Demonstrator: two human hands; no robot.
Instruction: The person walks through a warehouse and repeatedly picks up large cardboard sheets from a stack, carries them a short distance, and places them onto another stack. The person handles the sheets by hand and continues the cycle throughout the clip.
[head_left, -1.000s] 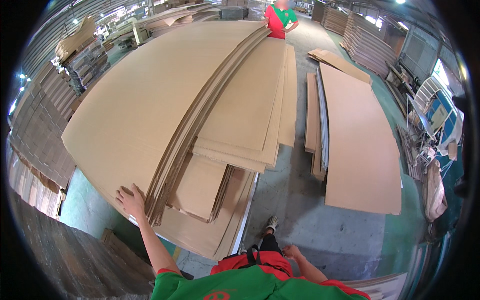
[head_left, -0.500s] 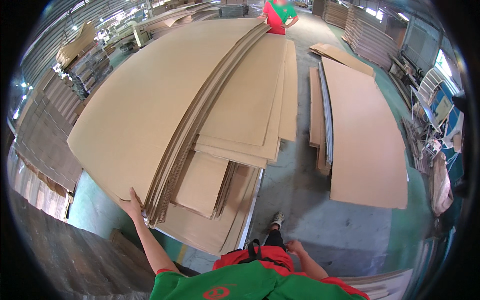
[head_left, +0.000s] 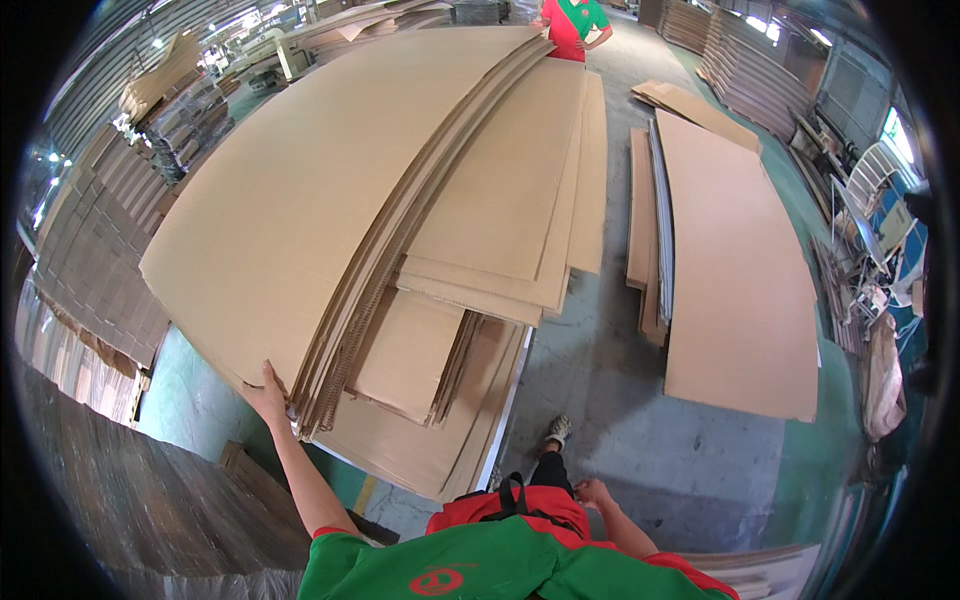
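A stack of large brown corrugated cardboard sheets (head_left: 300, 160) lies to my left, its layered edges facing right. My left hand (head_left: 268, 396) grips the near corner, thumb on the top sheet and the other fingers hidden under or behind the edge. Beneath lie smaller cardboard sheets (head_left: 490, 210) in uneven layers, with a shorter bundle (head_left: 405, 350) nearer to me. My right hand (head_left: 594, 493) hangs by my right side with its fingers loosely curled, apart from the boards, and nothing shows in it.
On the right, another pile of boards (head_left: 735, 270) rests low on the floor. A co-worker in red and green (head_left: 575, 25) stands at the far end of the stack. Dark wrapped material (head_left: 140, 490) fills the lower left. Metal frames and scrap (head_left: 875, 230) line the right wall.
The view has shifted slightly, so the stack and pile sit a little higher and further right. My left hand keeps its hold on the corner; my right hand stays low at my side.
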